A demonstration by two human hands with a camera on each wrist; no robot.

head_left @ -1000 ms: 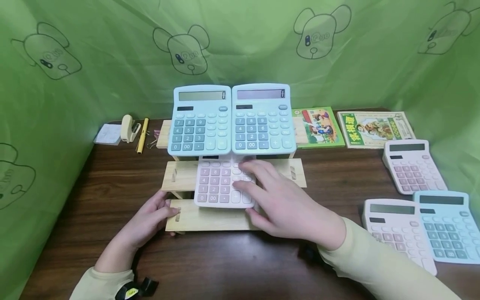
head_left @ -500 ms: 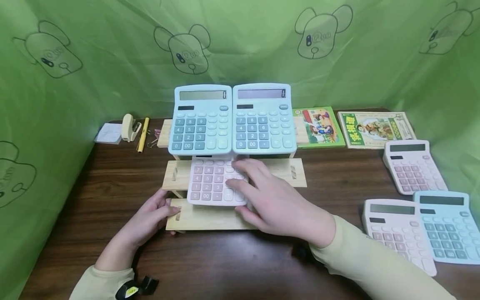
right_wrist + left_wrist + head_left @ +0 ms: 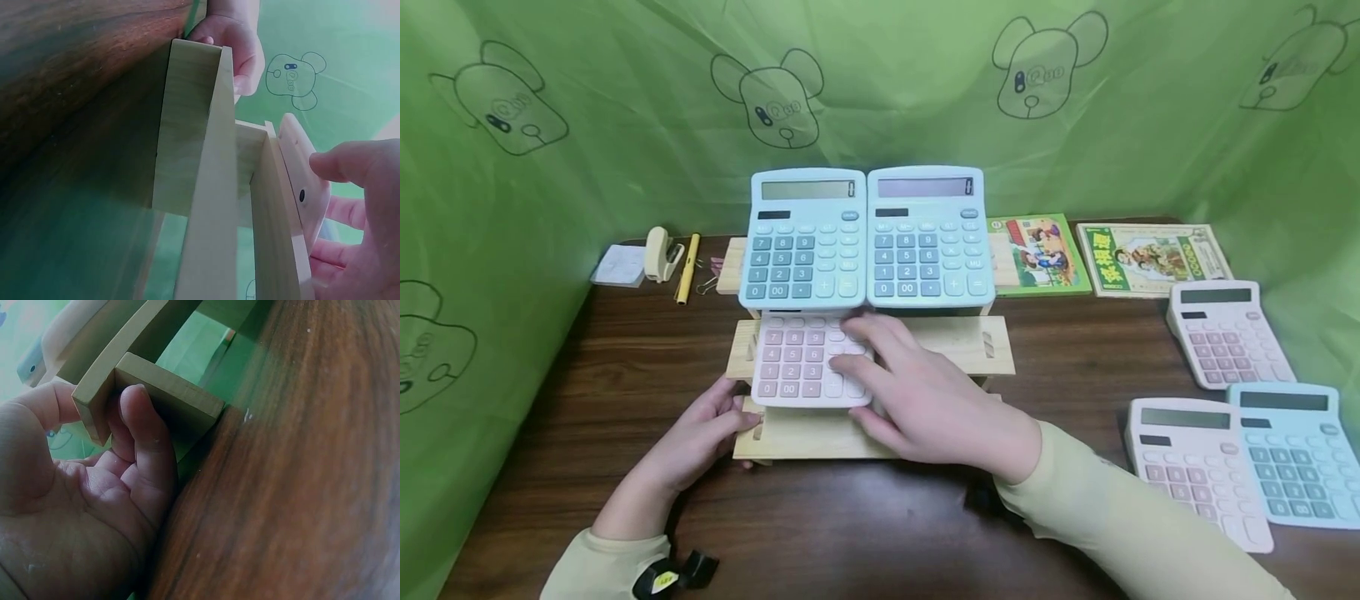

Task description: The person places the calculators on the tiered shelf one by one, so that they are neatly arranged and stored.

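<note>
In the head view, a pink calculator (image 3: pixel 797 358) lies tilted on the middle step of a stepped wooden stand (image 3: pixel 940 342). My right hand (image 3: pixel 917 383) lies over its right side, two fingertips on the keys and the thumb at the lower right corner. The right wrist view shows that thumb (image 3: pixel 350 161) against the calculator's edge (image 3: pixel 303 181). My left hand (image 3: pixel 700 433) grips the left end of the stand's lowest step, thumb on top. Its fingers (image 3: pixel 150 431) curl beneath the board in the left wrist view. Two blue calculators, left (image 3: pixel 805 242) and right (image 3: pixel 928 237), stand on the top step.
On the right of the table lie two pink calculators, back (image 3: pixel 1228 333) and front (image 3: pixel 1198 471), and a blue one (image 3: pixel 1296 450). Two booklets, green (image 3: pixel 1037 254) and pale (image 3: pixel 1150 258), lie behind. A stapler (image 3: pixel 660 254), a yellow pen (image 3: pixel 687 268) and notepaper (image 3: pixel 617 265) sit back left.
My right hand has slid the pink calculator leftward along the middle step, toward its left end. The left hand has kept its hold on the lowest step.
</note>
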